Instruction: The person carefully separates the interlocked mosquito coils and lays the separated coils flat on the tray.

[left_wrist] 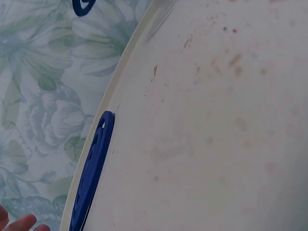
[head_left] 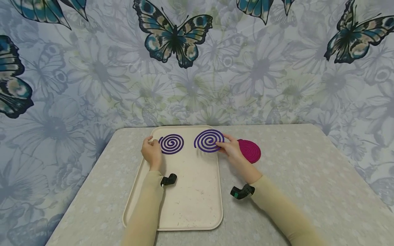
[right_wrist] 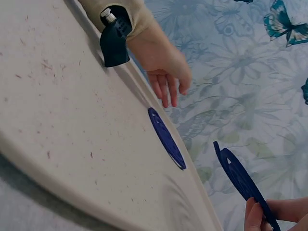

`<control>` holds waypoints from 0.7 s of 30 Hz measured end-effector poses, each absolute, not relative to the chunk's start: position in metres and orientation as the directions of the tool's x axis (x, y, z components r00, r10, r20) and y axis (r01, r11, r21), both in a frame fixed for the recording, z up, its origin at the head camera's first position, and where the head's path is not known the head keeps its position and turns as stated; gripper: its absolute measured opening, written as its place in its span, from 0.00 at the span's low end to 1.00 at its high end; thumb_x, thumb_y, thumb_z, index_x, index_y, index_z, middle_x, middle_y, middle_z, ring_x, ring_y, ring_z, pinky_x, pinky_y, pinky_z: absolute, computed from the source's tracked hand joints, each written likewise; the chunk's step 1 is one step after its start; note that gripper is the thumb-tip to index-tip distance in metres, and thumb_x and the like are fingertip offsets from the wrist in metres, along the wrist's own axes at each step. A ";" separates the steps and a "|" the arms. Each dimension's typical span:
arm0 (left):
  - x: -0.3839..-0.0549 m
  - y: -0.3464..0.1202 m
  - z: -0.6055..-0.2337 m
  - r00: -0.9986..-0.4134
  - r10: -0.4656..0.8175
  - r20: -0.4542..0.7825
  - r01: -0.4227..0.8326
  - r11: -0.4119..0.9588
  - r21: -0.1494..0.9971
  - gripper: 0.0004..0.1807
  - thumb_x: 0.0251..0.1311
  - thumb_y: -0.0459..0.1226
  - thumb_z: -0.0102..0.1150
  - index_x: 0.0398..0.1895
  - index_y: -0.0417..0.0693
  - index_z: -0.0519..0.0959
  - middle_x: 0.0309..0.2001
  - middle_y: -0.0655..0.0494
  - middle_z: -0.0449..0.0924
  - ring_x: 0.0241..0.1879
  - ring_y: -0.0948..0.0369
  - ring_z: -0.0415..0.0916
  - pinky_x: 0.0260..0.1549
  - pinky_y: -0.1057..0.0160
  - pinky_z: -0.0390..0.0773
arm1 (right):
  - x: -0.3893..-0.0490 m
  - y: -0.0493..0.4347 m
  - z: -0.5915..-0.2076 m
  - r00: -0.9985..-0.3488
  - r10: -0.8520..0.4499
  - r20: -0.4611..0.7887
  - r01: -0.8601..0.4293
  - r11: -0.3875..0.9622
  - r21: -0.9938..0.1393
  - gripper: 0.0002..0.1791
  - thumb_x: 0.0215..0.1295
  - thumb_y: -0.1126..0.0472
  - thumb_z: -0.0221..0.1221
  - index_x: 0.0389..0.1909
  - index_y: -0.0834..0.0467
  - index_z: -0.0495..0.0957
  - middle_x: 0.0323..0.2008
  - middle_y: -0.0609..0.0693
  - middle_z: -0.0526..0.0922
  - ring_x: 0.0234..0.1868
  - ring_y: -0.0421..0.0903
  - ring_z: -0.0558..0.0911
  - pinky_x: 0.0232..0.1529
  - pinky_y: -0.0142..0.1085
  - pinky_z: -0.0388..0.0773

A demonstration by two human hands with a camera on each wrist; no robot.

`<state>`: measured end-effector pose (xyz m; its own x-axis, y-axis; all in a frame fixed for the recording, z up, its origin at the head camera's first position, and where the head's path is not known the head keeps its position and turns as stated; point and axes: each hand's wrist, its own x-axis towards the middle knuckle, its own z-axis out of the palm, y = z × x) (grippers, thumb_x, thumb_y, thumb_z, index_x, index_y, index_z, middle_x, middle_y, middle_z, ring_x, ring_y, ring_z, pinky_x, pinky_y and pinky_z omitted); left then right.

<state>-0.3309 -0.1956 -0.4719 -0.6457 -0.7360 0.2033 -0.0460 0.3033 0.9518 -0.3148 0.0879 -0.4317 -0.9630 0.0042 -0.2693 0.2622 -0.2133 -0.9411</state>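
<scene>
My right hand [head_left: 233,151] pinches a flat purple spiral [head_left: 209,140] by its right edge. The spiral is raised over the upper right of a cream tray [head_left: 191,191], its shadow falling below it. In the right wrist view, the held spiral [right_wrist: 243,177] stands on edge between thumb and fingers [right_wrist: 254,216]. A second purple spiral [head_left: 171,144] lies flat on the upper left of the tray. My left hand [head_left: 152,153] is beside it at the tray's left edge, with loose fingers and nothing in them. In the left wrist view only its fingertips [left_wrist: 23,223] show.
A magenta coiled disc [head_left: 250,151] lies on the table [head_left: 295,164] right of the tray, partly behind my right hand. Small dark crumbs and marks dot the tray's surface. A butterfly-patterned wall [head_left: 197,92] rises behind the table. Each wrist carries a black camera mount [head_left: 242,191].
</scene>
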 end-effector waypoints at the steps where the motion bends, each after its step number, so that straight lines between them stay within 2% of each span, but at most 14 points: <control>1: -0.331 -0.196 -0.473 -0.641 -0.739 0.206 -0.040 0.300 0.953 0.18 0.57 0.33 0.48 0.50 0.40 0.79 0.34 0.38 0.82 0.32 0.47 0.76 0.36 0.52 0.71 | -0.317 0.083 -0.434 -0.962 0.001 -0.274 0.268 -0.210 -0.940 0.33 0.58 0.75 0.59 0.66 0.64 0.64 0.33 0.51 0.83 0.23 0.36 0.82 0.27 0.28 0.80; 4: -0.332 -0.196 -0.473 -0.623 -0.751 0.217 -0.033 0.303 0.952 0.18 0.57 0.32 0.49 0.49 0.41 0.80 0.35 0.37 0.83 0.33 0.47 0.77 0.37 0.53 0.72 | -0.326 0.068 -0.442 -0.956 0.014 -0.292 0.285 -0.172 -0.943 0.33 0.57 0.75 0.60 0.65 0.64 0.64 0.38 0.56 0.83 0.22 0.36 0.81 0.25 0.28 0.79; 8: -0.331 -0.196 -0.472 -0.621 -0.751 0.226 -0.008 0.294 0.956 0.17 0.56 0.32 0.52 0.49 0.40 0.79 0.37 0.37 0.84 0.36 0.46 0.79 0.40 0.52 0.73 | -0.348 0.055 -0.468 -0.955 0.054 -0.290 0.280 -0.146 -0.949 0.32 0.55 0.75 0.61 0.63 0.62 0.67 0.48 0.65 0.82 0.27 0.41 0.85 0.30 0.32 0.83; 10: -0.331 -0.196 -0.471 -0.623 -0.749 0.226 0.003 0.286 0.958 0.16 0.56 0.32 0.53 0.49 0.40 0.79 0.37 0.38 0.84 0.37 0.46 0.79 0.41 0.51 0.73 | -0.364 0.055 -0.489 -0.970 0.022 -0.240 0.231 -0.199 -0.952 0.32 0.51 0.75 0.65 0.60 0.62 0.70 0.46 0.65 0.83 0.30 0.45 0.86 0.30 0.35 0.84; 13: -0.331 -0.194 -0.471 -0.623 -0.749 0.226 0.001 0.288 0.958 0.16 0.57 0.33 0.54 0.48 0.40 0.80 0.37 0.39 0.84 0.38 0.46 0.80 0.41 0.51 0.73 | -0.375 0.054 -0.504 -0.971 -0.001 -0.237 0.230 -0.249 -0.941 0.34 0.48 0.75 0.67 0.59 0.61 0.71 0.44 0.64 0.84 0.34 0.50 0.87 0.34 0.40 0.85; 16: -0.332 -0.194 -0.471 -0.621 -0.750 0.230 -0.003 0.295 0.955 0.15 0.57 0.33 0.54 0.48 0.41 0.80 0.37 0.39 0.84 0.37 0.47 0.80 0.41 0.52 0.74 | -0.375 0.049 -0.501 -0.968 0.011 -0.249 0.239 -0.247 -0.939 0.35 0.50 0.76 0.64 0.62 0.64 0.68 0.48 0.66 0.82 0.32 0.48 0.87 0.34 0.38 0.85; 18: -0.333 -0.194 -0.472 -0.621 -0.749 0.233 -0.002 0.298 0.954 0.15 0.57 0.33 0.53 0.47 0.41 0.80 0.38 0.39 0.84 0.37 0.48 0.79 0.40 0.52 0.74 | -0.364 0.043 -0.481 -0.954 0.050 -0.296 0.283 -0.189 -0.941 0.35 0.54 0.78 0.60 0.65 0.67 0.63 0.54 0.68 0.78 0.32 0.46 0.86 0.38 0.38 0.84; 21: -0.334 -0.195 -0.473 -0.624 -0.745 0.235 0.002 0.300 0.954 0.15 0.57 0.33 0.53 0.47 0.41 0.80 0.38 0.39 0.84 0.37 0.47 0.79 0.39 0.52 0.73 | -0.361 0.039 -0.474 -0.955 0.071 -0.289 0.276 -0.155 -0.949 0.32 0.55 0.76 0.61 0.64 0.69 0.65 0.53 0.68 0.78 0.28 0.42 0.85 0.37 0.37 0.84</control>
<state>-0.3338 -0.1950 -0.4725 -0.6237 -0.7454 0.2352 0.0018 0.2995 0.9541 -0.3609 0.0386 -0.4745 -0.9547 0.0713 -0.2891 0.2757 -0.1546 -0.9487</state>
